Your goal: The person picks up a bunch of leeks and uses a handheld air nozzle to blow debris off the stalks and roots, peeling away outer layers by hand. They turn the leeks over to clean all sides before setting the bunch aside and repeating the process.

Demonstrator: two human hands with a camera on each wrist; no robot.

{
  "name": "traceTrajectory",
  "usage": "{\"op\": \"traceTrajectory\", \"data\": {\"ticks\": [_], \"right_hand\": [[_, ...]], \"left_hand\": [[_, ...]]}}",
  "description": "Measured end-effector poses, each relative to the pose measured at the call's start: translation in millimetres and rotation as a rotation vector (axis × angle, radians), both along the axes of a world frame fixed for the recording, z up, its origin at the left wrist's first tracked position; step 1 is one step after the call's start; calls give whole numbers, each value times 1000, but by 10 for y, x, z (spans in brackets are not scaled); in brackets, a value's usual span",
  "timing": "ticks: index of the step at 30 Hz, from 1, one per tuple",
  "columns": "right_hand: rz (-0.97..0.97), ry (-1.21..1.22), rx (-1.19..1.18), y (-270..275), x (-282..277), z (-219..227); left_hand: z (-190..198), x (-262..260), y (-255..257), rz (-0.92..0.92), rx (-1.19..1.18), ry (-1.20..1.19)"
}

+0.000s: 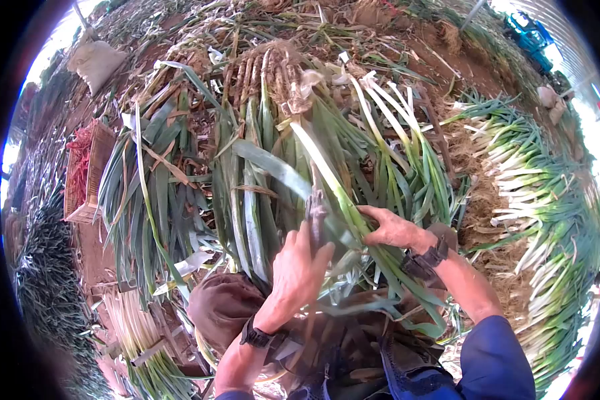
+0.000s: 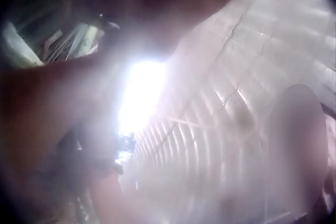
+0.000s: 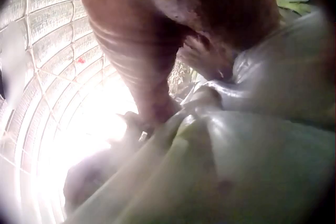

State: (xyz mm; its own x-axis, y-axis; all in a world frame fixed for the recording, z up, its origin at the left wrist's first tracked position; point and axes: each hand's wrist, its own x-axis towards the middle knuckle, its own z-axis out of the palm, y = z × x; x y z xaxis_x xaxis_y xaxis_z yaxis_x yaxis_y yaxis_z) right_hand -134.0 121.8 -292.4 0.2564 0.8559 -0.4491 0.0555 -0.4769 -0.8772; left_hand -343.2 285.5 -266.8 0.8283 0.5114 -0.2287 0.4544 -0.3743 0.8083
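Observation:
In the head view, my right hand (image 1: 395,230) grips a long green onion (image 1: 327,170) low on its green part, its pale white shaft slanting up to the left. In the right wrist view, fingers curl close against broad pale-green leaves (image 3: 247,166). My left hand (image 1: 299,267) is just left of that stalk, with a blurred greyish strip (image 1: 315,217) rising between its fingertips and thumb. The left wrist view is hazy and dark around that hand. Beyond both hands lies a heap of unpeeled green onions (image 1: 247,173), brown roots pointing away.
Several peeled white stalks (image 1: 387,120) lie on the heap's right side. A long row of green onions (image 1: 533,220) lines the right. At left are a crate (image 1: 100,160) with red strings and a pale bundle (image 1: 130,320). A sack (image 1: 97,65) stands at the back left.

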Motion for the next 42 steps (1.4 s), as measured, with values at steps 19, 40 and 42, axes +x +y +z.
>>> {"op": "traceTrajectory", "data": {"ticks": [19,40,42], "right_hand": [[-17,377,-10,-579,-376,-348],[-350,388,363,-452,-91,522],[-349,247,376,-497,247,772]], "left_hand": [[-201,503,407,91,170,108],[-378,436,365,26,164,93],[-333,382,405,61,178,169]]}}
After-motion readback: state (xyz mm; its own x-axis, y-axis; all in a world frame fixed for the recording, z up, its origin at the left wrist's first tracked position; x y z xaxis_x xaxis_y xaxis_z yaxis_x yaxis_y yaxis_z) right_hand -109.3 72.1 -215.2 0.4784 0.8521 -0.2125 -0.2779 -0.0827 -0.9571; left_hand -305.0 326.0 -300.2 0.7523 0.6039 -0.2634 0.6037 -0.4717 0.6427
